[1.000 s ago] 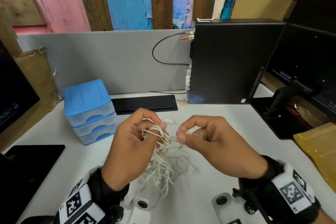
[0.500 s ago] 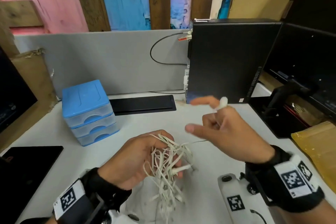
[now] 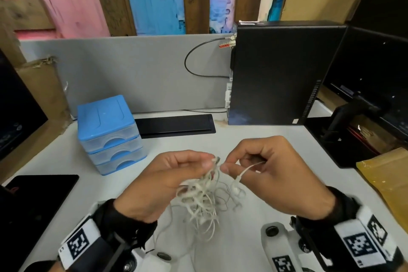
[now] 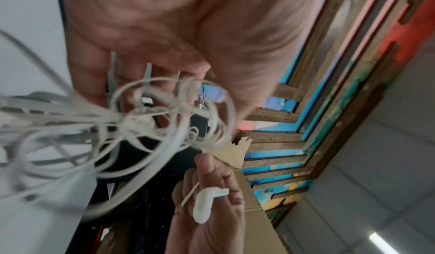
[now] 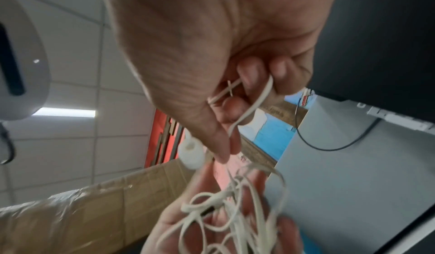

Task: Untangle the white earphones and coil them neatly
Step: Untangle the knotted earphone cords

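Our right hand (image 3: 267, 174), which half a second ago was raised clear with a freed earbud (image 3: 235, 185), is back beside our left hand (image 3: 163, 181); both pinch the white earphones (image 3: 203, 196) above the tabletop (image 3: 254, 139), tangle largely unresolved.

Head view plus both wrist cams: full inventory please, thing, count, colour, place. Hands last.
white earphones: 1 tangled bundle, white, held above the desk between both hands
earbud: 1 clearly visible, white, hanging just below the right hand
desk: 1, white, under everything
drawer unit: 1, blue with clear drawers, three drawers, left of centre
computer tower: 1, black, far right of centre
black cable: 1, looping from the tower across the grey partition
black panel: 1, flat on the desk by the partition
padded envelope: 1, yellow-brown, right edge
left hand: grips the tangle
right hand: pinches a strand by the earbud
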